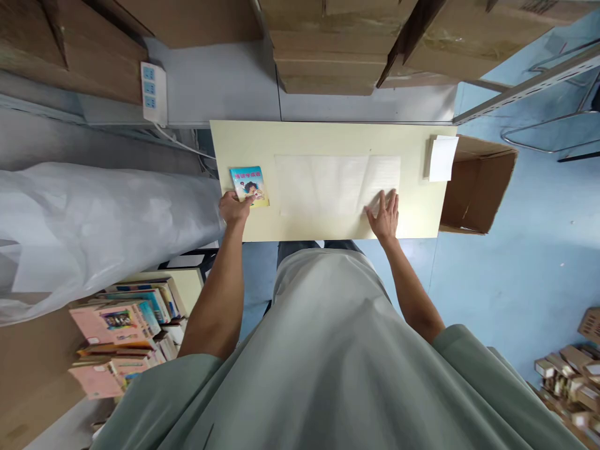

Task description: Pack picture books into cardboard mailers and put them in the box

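Observation:
On the left end of the pale yellow table (337, 137) lies a small picture book (248, 182) with a blue and yellow cover. My left hand (237, 206) grips its lower left corner, thumb on top and the other fingers tucked at the edge. A wide, thin translucent sheet (323, 184), lightly creased, is spread flat over the middle of the table. My right hand (384, 215) rests on the right part of this sheet with fingers spread. At the far right, a small stack of white paper or cards (443, 158) sits by the table's edge.
An open cardboard box (482, 190) stands off the table's right end. Cardboard cartons (328, 69) and a power strip (154, 94) occupy the grey shelf behind. A large plastic-wrapped roll (107, 225) lies to the left, above stacked books (117, 319).

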`<state>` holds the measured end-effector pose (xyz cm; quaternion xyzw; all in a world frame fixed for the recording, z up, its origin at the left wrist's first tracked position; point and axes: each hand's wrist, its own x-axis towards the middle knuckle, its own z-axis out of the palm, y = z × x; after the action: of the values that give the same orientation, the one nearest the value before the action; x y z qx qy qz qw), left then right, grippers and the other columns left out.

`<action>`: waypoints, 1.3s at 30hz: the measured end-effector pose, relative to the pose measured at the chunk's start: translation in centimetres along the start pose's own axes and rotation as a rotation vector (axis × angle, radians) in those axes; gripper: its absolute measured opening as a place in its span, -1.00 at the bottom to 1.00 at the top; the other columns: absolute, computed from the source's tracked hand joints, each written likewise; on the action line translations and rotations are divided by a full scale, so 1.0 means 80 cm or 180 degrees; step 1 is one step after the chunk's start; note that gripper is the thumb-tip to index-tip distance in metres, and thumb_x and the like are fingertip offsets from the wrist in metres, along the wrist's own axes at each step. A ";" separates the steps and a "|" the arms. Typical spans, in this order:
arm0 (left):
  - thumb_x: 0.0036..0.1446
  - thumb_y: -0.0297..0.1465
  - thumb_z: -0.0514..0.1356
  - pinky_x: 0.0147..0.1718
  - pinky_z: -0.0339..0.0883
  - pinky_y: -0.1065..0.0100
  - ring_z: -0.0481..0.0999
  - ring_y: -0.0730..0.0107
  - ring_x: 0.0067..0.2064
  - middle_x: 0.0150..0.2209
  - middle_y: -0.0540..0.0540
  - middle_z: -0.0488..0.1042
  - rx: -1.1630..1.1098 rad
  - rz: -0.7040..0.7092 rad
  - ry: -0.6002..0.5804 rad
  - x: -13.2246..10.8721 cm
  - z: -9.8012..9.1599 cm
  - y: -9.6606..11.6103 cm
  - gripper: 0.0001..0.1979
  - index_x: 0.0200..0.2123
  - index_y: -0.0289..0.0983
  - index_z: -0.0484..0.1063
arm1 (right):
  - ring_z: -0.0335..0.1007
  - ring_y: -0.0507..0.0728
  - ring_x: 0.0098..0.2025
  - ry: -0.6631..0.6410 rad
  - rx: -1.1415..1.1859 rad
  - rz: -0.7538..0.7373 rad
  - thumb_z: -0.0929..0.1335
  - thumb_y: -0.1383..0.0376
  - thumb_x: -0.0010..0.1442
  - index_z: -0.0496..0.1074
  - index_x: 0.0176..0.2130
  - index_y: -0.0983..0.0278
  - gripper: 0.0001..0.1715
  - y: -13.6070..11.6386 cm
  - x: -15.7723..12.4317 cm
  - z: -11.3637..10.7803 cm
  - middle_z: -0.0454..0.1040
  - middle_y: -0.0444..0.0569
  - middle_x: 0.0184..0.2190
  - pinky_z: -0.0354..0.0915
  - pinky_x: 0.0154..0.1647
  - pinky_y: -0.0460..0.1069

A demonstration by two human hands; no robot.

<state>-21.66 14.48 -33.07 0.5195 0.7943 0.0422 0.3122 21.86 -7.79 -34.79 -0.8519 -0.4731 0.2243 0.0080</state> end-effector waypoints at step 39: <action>0.30 -0.32 0.42 -0.02 0.55 0.21 0.77 0.07 -0.10 -0.16 -0.19 0.80 -0.0411 0.1168 -0.1376 -0.179 0.227 0.232 -0.90 -0.23 -0.21 0.74 | 0.59 0.26 -0.06 0.0362 0.1649 0.0727 0.23 -0.13 0.65 0.50 -0.01 0.15 -0.50 -0.030 0.010 0.007 0.66 0.04 -0.17 0.47 0.05 0.11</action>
<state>6.80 6.09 -33.91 0.6305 0.5977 0.0368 0.4938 20.07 -5.95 -35.06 -0.8805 -0.2998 0.2889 0.2265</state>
